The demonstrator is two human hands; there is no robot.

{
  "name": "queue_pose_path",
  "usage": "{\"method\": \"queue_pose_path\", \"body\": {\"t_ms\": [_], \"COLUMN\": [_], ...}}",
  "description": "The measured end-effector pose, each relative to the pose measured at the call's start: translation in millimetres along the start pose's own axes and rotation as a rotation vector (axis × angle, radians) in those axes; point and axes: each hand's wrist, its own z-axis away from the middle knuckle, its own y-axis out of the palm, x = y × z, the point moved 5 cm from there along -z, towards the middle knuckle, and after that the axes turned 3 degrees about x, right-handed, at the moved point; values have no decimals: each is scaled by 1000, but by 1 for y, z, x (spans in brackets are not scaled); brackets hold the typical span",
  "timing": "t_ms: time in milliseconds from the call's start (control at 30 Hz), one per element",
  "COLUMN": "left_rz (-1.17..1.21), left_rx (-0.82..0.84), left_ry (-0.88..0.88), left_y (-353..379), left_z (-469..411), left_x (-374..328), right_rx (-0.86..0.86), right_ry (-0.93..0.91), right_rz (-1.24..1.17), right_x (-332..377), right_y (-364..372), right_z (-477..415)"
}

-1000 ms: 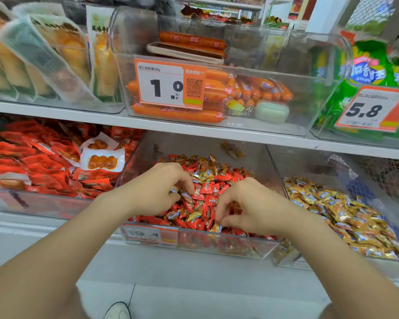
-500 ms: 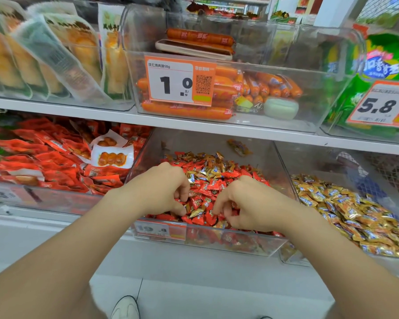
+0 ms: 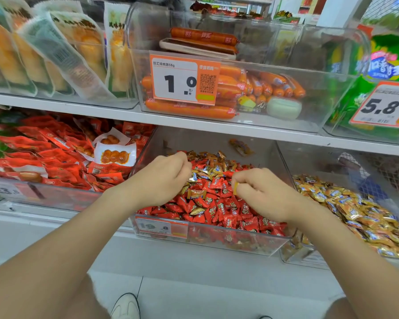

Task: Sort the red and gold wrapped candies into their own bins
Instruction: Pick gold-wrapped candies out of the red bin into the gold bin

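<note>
Gold candies (image 3: 196,194) amid red (image 3: 226,206), ctr bin (image 3: 240,242)

Left grip (image 3: 161,178); right grip (image 3: 260,194); both curled

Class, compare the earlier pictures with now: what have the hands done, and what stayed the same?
The left hand and right hand drew apart over the mixed bin; the right now pinches a gold candy. Both stay curled; the gold bin is unchanged.

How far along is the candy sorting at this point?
Done: the right bin looks all gold candies. In hand: the right hand pinches a gold candy; the left hand curls over the red candies, contents hidden. Left: many gold wrappers dot the middle bin.
</note>
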Motion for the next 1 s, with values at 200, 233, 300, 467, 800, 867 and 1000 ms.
{"method": "queue_pose_path", "body": {"t_ms": [200, 233, 300, 467, 800, 867, 1000], "left_rz": [-133, -132, -110, -310, -342, -339, -355], "left_rx": [15, 10, -3, 109, 54, 50, 46], "left_ry": [-56, -54, -30, 3, 36, 44, 66], "left_y": [1, 1, 2, 11, 7, 9, 12], "left_z": [-8, -9, -9, -9, -18, -18, -21], "left_x": [20, 20, 16, 19, 22, 22, 26], "right_rx": [-38, -27, -3, -40, -87, -147, -219], "right_ry": [-11, -32, -81, -52, 156, 176, 132], "right_rz": [-133, -128, -46, 188, 68, -70, -130], "right_x": [5, 6, 14, 27, 18, 16, 17], "right_y": [7, 11, 19, 35, 44, 33, 16], "right_z": [-12, -15, -22, -34, -52, -51, -40]}}
